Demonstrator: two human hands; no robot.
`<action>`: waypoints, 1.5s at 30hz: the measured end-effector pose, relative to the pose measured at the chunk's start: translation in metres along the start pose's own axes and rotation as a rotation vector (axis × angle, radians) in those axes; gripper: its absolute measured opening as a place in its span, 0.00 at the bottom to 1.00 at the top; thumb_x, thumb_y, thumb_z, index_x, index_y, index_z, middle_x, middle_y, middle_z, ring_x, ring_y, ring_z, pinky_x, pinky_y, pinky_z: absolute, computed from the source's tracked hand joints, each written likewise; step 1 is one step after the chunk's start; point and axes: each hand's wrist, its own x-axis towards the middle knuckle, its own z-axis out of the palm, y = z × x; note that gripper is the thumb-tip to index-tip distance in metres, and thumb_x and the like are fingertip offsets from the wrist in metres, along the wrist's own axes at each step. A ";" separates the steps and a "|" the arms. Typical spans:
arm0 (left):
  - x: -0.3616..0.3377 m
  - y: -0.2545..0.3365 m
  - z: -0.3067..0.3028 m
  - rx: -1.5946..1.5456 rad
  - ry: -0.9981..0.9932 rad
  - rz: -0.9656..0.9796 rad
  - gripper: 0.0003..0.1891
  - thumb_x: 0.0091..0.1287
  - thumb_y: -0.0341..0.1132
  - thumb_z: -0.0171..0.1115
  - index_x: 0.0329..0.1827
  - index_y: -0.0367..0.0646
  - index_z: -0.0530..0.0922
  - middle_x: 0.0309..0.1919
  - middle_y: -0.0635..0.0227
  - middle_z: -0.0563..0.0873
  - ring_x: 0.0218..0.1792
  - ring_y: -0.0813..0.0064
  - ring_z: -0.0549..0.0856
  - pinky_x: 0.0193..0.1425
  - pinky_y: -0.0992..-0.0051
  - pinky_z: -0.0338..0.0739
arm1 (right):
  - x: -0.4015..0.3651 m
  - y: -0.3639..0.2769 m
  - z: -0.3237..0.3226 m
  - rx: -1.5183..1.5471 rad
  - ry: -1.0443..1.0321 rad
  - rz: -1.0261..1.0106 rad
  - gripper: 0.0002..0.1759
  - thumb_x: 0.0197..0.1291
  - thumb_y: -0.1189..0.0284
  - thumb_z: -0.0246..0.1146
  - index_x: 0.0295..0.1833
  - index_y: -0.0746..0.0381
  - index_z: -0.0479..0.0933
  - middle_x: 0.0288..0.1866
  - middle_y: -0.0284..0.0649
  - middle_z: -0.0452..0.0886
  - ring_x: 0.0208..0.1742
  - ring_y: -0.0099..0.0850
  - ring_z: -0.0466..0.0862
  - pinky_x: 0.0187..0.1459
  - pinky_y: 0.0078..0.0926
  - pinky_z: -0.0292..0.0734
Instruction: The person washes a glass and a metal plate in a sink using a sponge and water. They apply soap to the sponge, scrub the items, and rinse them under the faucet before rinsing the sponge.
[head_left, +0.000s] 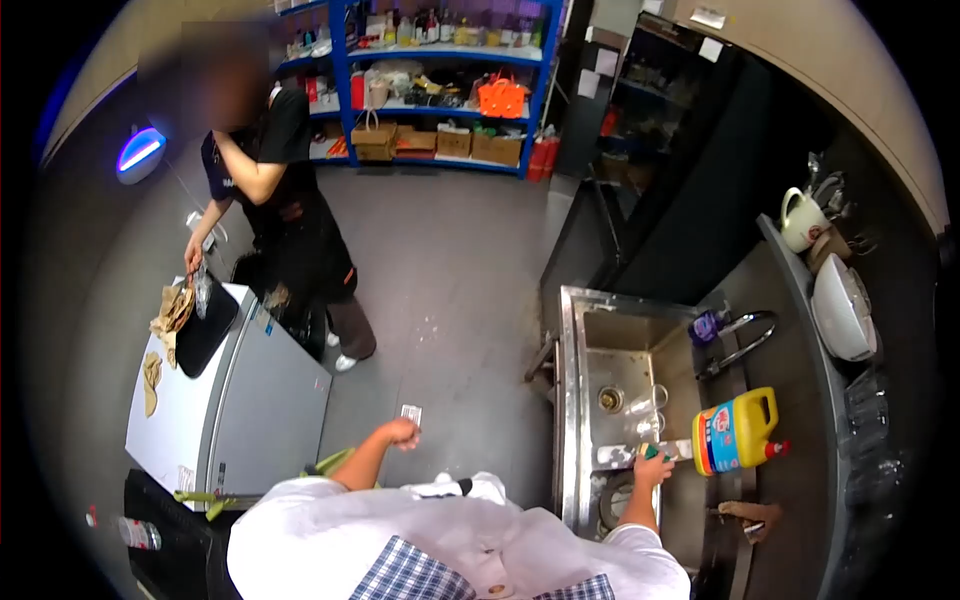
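Observation:
My right hand is over the sink, its fingers closed on a green and yellow sponge. Beneath the sponge, a pale narrow strip with white foam on it lies across the basin. Clear glasses lie in the sink by the drain. My left hand hangs away from the sink, above the floor, with its fingers curled in. A small white printed card shows right beside those fingers.
A yellow detergent jug and a purple bottle stand by the faucet. Left, another person stands at a white freezer with a black tray on top. Blue shelves line the back.

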 end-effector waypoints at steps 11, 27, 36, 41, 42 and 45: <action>-0.038 0.144 -0.032 -1.112 -0.135 0.467 0.10 0.67 0.38 0.51 0.42 0.43 0.76 0.33 0.64 0.83 0.30 0.70 0.83 0.34 0.70 0.80 | 0.001 -0.008 -0.022 -0.050 -0.045 -0.061 0.26 0.43 0.63 0.72 0.51 0.55 0.76 0.60 0.48 0.67 0.61 0.48 0.68 0.57 0.48 0.70; 0.004 0.124 0.037 0.617 -0.178 0.200 0.19 0.66 0.48 0.53 0.54 0.49 0.75 0.46 0.66 0.83 0.37 0.72 0.83 0.36 0.68 0.77 | -0.029 -0.014 -0.017 -0.012 0.079 -0.290 0.18 0.47 0.64 0.66 0.46 0.56 0.80 0.54 0.46 0.70 0.57 0.49 0.68 0.55 0.49 0.68; 0.029 0.117 -0.065 -0.063 0.387 0.335 0.12 0.68 0.39 0.45 0.45 0.45 0.75 0.30 0.63 0.85 0.24 0.69 0.84 0.26 0.66 0.78 | -0.024 -0.054 -0.052 0.561 0.252 -0.249 0.20 0.46 0.78 0.60 0.49 0.67 0.75 0.52 0.54 0.72 0.55 0.49 0.71 0.60 0.42 0.66; 0.007 0.103 -0.006 0.122 0.007 0.350 0.12 0.68 0.39 0.46 0.47 0.45 0.74 0.31 0.67 0.84 0.25 0.76 0.83 0.23 0.71 0.74 | -0.128 -0.166 -0.089 0.826 -0.556 -0.780 0.19 0.55 0.72 0.62 0.54 0.65 0.75 0.46 0.44 0.81 0.46 0.33 0.81 0.49 0.27 0.75; -0.004 0.096 0.011 0.152 -0.127 0.367 0.12 0.69 0.40 0.46 0.48 0.46 0.74 0.33 0.69 0.84 0.27 0.77 0.83 0.24 0.72 0.74 | -0.138 -0.173 -0.086 0.631 -0.831 -0.904 0.20 0.56 0.68 0.65 0.53 0.65 0.76 0.43 0.43 0.82 0.44 0.30 0.81 0.48 0.28 0.75; -0.008 0.074 0.041 0.163 -0.287 0.218 0.15 0.69 0.44 0.48 0.52 0.47 0.74 0.36 0.71 0.84 0.31 0.77 0.84 0.28 0.77 0.75 | -0.158 -0.163 -0.052 0.510 -0.720 -0.923 0.22 0.54 0.63 0.67 0.50 0.66 0.77 0.36 0.43 0.83 0.38 0.31 0.81 0.43 0.31 0.76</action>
